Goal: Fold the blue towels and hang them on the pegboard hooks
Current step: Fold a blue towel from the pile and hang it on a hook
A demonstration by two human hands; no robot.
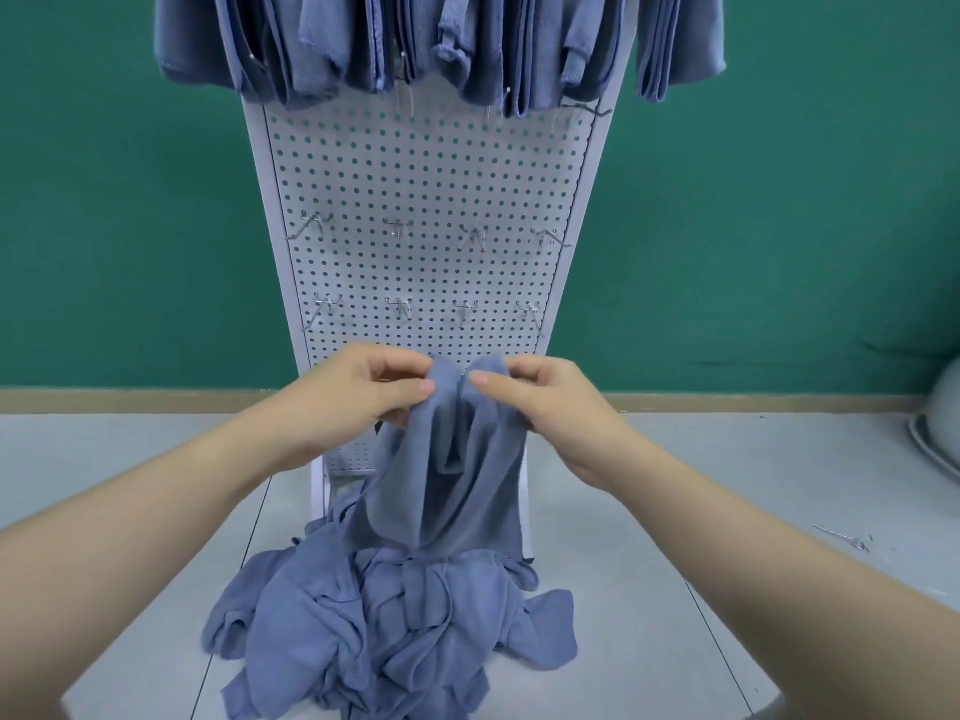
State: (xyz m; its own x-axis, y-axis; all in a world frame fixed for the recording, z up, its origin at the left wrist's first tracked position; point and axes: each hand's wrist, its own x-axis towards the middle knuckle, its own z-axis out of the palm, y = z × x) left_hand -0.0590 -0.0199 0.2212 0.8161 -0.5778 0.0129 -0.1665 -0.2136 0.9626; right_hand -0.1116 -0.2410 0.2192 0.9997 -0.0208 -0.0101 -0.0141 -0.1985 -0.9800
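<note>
I hold one blue towel (457, 470) up in front of the white pegboard (426, 174). My left hand (358, 397) pinches its top edge on the left, and my right hand (556, 407) pinches the top edge on the right, the two hands close together. The towel hangs down in loose folds to a crumpled pile of blue towels (384, 631) on the floor at the board's foot. Several folded blue towels (415, 39) hang along the board's top row. Two rows of bare metal hooks (400, 228) sit at mid-height.
The pegboard stands against a green wall (130, 200) on a pale grey floor (675, 589). A rounded grey-white object (940, 423) lies at the right edge. A small metal hook (847, 537) lies loose on the floor to the right.
</note>
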